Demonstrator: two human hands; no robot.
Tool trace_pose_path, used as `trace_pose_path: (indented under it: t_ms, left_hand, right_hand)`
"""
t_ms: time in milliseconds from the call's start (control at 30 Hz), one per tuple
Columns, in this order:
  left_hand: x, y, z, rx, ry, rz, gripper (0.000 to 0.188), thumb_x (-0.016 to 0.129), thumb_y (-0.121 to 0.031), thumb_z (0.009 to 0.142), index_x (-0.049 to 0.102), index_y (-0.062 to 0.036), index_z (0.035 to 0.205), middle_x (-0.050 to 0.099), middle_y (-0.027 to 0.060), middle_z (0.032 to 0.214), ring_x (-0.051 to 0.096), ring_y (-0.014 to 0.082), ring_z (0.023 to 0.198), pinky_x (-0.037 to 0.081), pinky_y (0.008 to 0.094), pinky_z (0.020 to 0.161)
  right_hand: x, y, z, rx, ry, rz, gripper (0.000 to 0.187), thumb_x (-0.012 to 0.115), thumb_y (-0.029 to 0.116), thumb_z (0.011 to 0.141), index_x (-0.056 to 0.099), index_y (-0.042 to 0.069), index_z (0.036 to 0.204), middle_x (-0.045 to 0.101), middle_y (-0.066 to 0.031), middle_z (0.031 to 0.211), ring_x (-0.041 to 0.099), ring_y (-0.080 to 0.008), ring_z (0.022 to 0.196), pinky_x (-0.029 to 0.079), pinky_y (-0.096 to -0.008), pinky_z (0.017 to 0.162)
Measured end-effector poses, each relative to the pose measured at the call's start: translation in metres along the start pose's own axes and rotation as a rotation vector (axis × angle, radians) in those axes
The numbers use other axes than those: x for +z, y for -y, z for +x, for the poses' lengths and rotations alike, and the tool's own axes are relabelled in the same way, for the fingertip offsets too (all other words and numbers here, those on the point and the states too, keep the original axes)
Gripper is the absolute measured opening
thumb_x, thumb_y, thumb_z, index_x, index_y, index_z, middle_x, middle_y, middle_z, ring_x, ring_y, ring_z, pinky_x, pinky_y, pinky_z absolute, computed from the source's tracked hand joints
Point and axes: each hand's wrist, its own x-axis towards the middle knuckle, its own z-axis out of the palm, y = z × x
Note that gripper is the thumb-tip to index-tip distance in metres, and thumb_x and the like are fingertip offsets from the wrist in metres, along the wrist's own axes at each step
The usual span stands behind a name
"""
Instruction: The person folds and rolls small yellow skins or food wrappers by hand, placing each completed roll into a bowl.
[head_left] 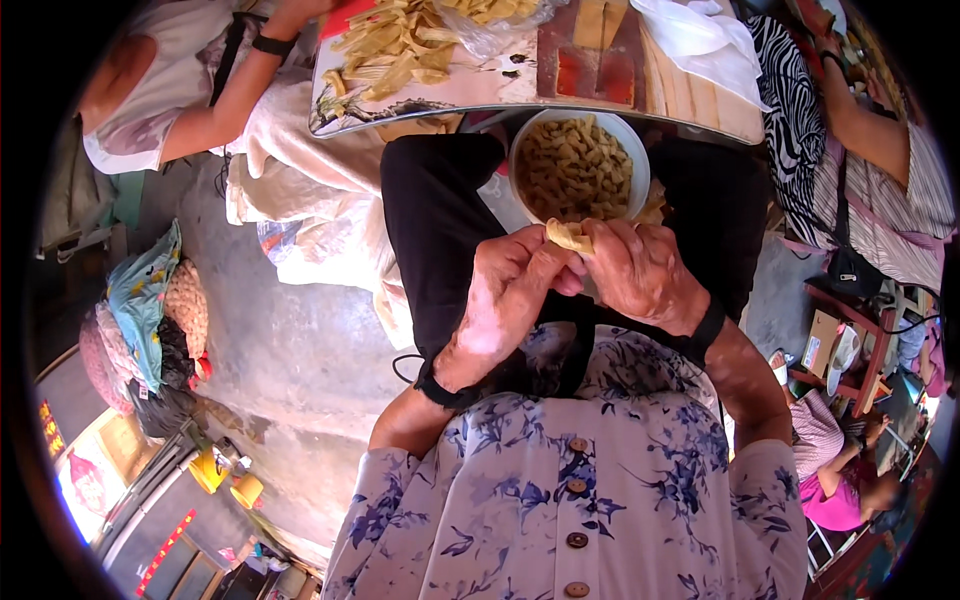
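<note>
My left hand (508,287) and my right hand (645,275) meet in front of my lap, fingers closed. Pinched between their fingertips is a pale yellow strip (569,236), soft and folded, perhaps bean curd skin; part of it is hidden by the fingers. Just beyond my hands, between my knees, a round white tub (640,165) holds many short, twisted yellow-brown pieces (577,165). On the table ahead lies a loose heap of similar yellow strips (410,45), partly beside a clear plastic bag (500,18).
The low table (690,112) overhangs the tub's far side. A wooden block (600,22) and a white cloth (705,45) lie on it. People sit at left (215,110) and right (885,170). Pale cloth (310,190) hangs left of my knee; bags (145,310) stand farther left.
</note>
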Motion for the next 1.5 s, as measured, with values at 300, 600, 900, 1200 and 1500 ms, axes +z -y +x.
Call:
trace_pose_path:
  t_ms: [300, 600, 900, 1200, 1500]
  left_hand:
    - [-0.008, -0.014, -0.006, -0.126, 0.164, -0.179, 0.025, 0.048, -0.015, 0.092, 0.057, 0.0074, 0.085, 0.058, 0.0121, 0.075, 0.055, 0.0132, 0.055, 0.048, 0.0239, 0.051]
    - [-0.025, -0.037, -0.021, -0.119, 0.293, -0.011, 0.023, 0.047, -0.010, 0.092, 0.058, 0.0056, 0.078, 0.059, 0.0088, 0.074, 0.057, 0.0115, 0.057, 0.045, 0.0216, 0.052]
    - [-0.035, -0.033, -0.030, -0.028, 0.232, 0.006, 0.019, 0.047, -0.006, 0.091, 0.058, 0.0085, 0.085, 0.060, 0.0125, 0.082, 0.060, 0.0128, 0.062, 0.048, 0.0223, 0.056]
    - [-0.046, -0.037, -0.008, 0.023, 0.409, 0.307, 0.043, 0.055, -0.027, 0.084, 0.056, 0.0112, 0.105, 0.055, 0.0203, 0.111, 0.055, 0.0257, 0.100, 0.041, 0.0323, 0.088]
    - [-0.027, -0.048, 0.015, -0.179, 0.531, 0.494, 0.043, 0.077, -0.009, 0.070, 0.057, 0.0056, 0.105, 0.061, 0.0100, 0.095, 0.059, 0.0145, 0.087, 0.047, 0.0265, 0.075]
  right_hand:
    - [-0.019, -0.020, 0.001, 0.052, 0.082, 0.526, 0.041, 0.075, 0.028, 0.071, 0.050, 0.002, 0.091, 0.060, -0.0083, 0.074, 0.062, -0.0234, 0.060, 0.049, -0.0304, 0.050]
    - [-0.037, -0.022, 0.006, 0.049, 0.182, 0.725, 0.029, 0.072, 0.023, 0.074, 0.056, 0.003, 0.089, 0.060, -0.0070, 0.071, 0.061, -0.0243, 0.062, 0.048, -0.0314, 0.052]
    - [-0.034, -0.016, -0.003, -0.036, 0.202, 0.579, 0.031, 0.071, 0.015, 0.074, 0.058, 0.005, 0.101, 0.056, -0.0022, 0.082, 0.057, -0.0174, 0.071, 0.047, -0.0294, 0.061]
    - [-0.031, -0.009, -0.012, -0.119, 0.184, 0.323, 0.038, 0.065, 0.014, 0.076, 0.055, 0.005, 0.112, 0.050, -0.0016, 0.089, 0.053, -0.0132, 0.074, 0.044, -0.0279, 0.064]
    - [-0.034, -0.009, -0.008, -0.141, 0.260, 0.246, 0.030, 0.062, 0.015, 0.077, 0.055, 0.007, 0.105, 0.050, -0.0005, 0.085, 0.053, -0.0132, 0.074, 0.045, -0.0283, 0.064]
